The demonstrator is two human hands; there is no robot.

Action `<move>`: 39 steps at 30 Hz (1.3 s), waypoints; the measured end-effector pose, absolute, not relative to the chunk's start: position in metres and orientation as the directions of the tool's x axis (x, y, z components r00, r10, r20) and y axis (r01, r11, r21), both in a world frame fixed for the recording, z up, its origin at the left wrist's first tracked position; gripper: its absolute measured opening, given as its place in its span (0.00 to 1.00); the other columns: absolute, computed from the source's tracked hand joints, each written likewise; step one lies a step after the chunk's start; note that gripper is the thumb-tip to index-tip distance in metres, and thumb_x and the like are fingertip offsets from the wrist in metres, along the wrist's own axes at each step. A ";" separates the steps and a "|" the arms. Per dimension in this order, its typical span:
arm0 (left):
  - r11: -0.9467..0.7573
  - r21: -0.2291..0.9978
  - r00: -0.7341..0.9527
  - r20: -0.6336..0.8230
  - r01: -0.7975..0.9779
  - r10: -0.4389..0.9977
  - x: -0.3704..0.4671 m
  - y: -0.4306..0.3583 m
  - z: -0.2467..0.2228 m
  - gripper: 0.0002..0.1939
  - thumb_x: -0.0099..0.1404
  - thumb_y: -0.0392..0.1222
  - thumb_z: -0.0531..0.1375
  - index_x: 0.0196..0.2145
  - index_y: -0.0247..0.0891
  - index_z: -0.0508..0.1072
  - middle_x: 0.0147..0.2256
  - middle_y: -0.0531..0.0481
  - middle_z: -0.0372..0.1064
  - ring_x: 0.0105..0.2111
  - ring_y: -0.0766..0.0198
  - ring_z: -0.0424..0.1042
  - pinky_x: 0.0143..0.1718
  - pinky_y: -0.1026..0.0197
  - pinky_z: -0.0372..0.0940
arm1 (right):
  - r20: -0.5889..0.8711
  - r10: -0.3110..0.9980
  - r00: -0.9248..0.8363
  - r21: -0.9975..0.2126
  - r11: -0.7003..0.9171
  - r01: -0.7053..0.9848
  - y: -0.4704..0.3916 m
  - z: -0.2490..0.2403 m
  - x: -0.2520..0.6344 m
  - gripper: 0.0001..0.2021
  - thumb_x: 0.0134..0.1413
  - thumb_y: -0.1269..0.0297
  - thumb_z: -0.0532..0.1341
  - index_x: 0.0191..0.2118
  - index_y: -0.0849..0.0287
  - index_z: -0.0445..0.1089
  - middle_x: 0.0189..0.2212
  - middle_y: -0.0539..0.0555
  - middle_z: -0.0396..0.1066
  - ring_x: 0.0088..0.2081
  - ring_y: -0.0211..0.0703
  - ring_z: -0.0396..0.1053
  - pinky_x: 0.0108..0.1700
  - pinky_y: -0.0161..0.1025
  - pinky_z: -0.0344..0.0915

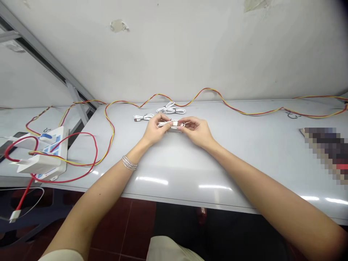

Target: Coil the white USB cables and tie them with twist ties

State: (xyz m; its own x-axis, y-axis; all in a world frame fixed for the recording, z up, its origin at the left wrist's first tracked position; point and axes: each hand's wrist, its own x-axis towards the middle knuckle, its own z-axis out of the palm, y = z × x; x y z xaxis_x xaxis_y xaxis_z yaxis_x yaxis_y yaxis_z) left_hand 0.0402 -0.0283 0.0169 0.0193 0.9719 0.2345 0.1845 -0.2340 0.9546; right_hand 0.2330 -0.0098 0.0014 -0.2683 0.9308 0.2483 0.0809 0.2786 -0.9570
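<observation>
A coiled white cable (175, 124) with a white connector is held between both hands, just above the grey table (174, 156). My left hand (157, 128) pinches the coil's left end between thumb and fingers. On the right end, my right hand (197, 130) has its thumb and fingers closed round the cable. Behind my hands lie more bundled white cables (170, 108), tied with dark ties. Another white bundle (143, 117) rests just left of them, beside my left hand.
A white power strip (59, 148) with plugged adapters and looping red cable sits at the left. A red-and-yellow wire (208, 88) runs along the table's back by the wall. Small black ties (293, 115) lie at back right, near a pixelated object (326, 145).
</observation>
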 end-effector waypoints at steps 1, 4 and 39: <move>-0.223 0.958 0.024 0.223 0.181 0.975 0.041 -0.029 0.017 0.12 0.59 0.45 0.68 0.31 0.37 0.70 0.31 0.51 0.67 0.27 0.67 0.69 0.28 0.62 0.66 | 0.303 0.919 -0.251 -0.930 0.343 0.133 -0.011 0.002 0.233 0.09 0.48 0.61 0.70 0.38 0.55 0.78 0.41 0.54 0.76 0.39 0.44 0.74 0.45 0.46 0.74; -0.218 0.960 0.037 0.215 0.177 0.976 0.044 -0.031 0.017 0.12 0.58 0.45 0.68 0.32 0.37 0.70 0.33 0.51 0.68 0.26 0.69 0.69 0.27 0.63 0.66 | 0.424 0.876 -0.231 -0.836 0.477 0.272 -0.013 0.003 0.233 0.04 0.49 0.65 0.68 0.33 0.56 0.76 0.40 0.55 0.73 0.41 0.46 0.73 0.44 0.45 0.72; -0.008 1.000 -0.031 0.008 -0.021 0.999 0.045 -0.026 0.015 0.06 0.56 0.36 0.66 0.29 0.35 0.72 0.27 0.53 0.69 0.24 0.69 0.68 0.28 0.63 0.64 | 0.410 0.850 -0.330 -0.790 0.512 0.336 -0.015 0.003 0.233 0.02 0.58 0.69 0.58 0.36 0.56 0.68 0.37 0.56 0.76 0.40 0.49 0.76 0.47 0.47 0.73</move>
State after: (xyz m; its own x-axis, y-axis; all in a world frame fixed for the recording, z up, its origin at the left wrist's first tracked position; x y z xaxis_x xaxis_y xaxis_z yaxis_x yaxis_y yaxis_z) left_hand 0.0455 -0.0257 0.0148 -0.0309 0.9995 0.0076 -0.0208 -0.0082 0.9998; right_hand 0.2331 -0.0149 0.0027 -0.3304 0.8500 0.4104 0.3359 0.5122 -0.7905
